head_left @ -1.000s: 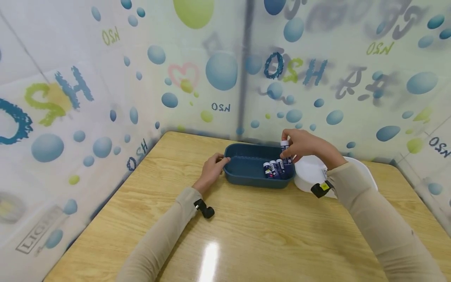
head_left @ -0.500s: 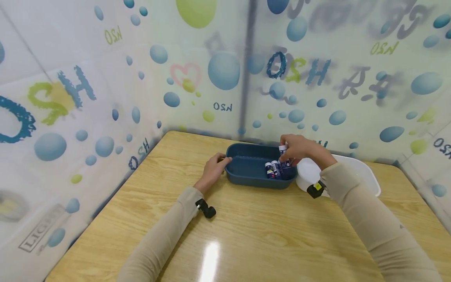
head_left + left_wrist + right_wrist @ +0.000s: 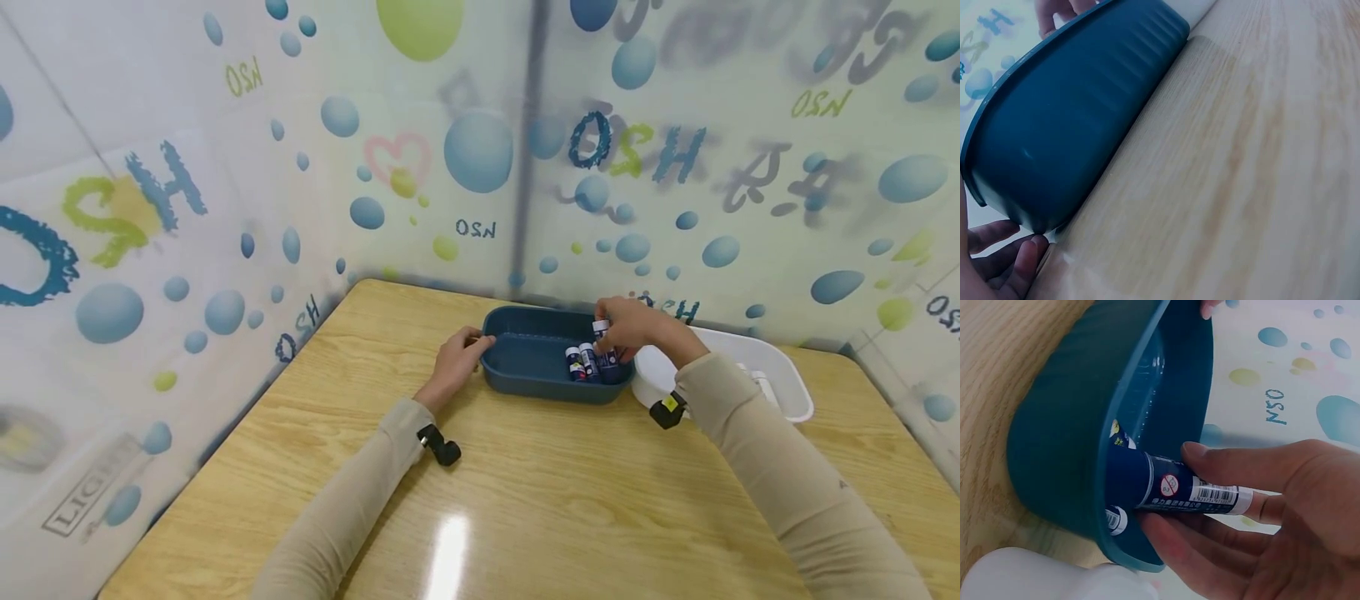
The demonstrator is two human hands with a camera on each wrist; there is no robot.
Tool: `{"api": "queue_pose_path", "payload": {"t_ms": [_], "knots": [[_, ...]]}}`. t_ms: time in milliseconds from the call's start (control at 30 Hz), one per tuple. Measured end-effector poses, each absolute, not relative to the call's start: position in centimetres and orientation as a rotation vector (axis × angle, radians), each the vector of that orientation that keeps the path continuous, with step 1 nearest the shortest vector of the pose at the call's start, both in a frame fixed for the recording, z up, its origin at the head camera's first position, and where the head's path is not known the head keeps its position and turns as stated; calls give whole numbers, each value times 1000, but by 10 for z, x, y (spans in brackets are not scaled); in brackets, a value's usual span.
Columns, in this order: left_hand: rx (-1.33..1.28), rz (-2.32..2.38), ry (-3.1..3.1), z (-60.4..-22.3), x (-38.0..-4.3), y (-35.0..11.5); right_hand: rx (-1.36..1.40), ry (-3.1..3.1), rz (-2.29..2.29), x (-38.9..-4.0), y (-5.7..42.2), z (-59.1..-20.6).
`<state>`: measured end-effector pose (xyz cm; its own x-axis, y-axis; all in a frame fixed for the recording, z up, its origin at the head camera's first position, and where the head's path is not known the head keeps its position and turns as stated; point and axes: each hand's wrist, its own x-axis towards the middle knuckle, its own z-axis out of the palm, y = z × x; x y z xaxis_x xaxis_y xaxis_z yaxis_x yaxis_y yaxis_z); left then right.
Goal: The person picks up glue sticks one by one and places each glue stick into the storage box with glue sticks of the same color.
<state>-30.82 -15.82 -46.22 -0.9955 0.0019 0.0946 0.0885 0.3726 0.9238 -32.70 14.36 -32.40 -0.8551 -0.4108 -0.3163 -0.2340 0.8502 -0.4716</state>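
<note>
A dark teal plastic bin stands on the table. My left hand holds its left end, thumb over the rim; in the left wrist view its fingers lie against the outside of the bin's lower end. At the bin's right end, my right hand pinches a navy glue stick with a white end up, between thumb and fingers. The right wrist view shows this glue stick with its lower part inside the bin. Beside it lean other glue sticks, partly hidden by the bin wall.
Right of the bin stands a round white container, close against it. A white tray behind the right forearm holds white objects, mostly hidden. A printed curtain hangs along the back of the wooden table.
My right hand has lowered the glue stick further into the bin's right end. The left hand keeps its hold on the bin. The view has shifted slightly.
</note>
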Motion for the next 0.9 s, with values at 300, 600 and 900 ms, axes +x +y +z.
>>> {"api": "queue_pose_path", "payload": {"t_ms": [300, 600, 900], "knots": [[-95, -1720, -2544, -466, -308, -159, -450, 2577, -521, -330, 145, -333], [-88, -1715, -2547, -463, -307, -158, -439, 2566, -535, -333, 145, -341], [-87, -1714, -2543, -462, -308, -158, -428, 2585, -554, -337, 145, -346]]}}
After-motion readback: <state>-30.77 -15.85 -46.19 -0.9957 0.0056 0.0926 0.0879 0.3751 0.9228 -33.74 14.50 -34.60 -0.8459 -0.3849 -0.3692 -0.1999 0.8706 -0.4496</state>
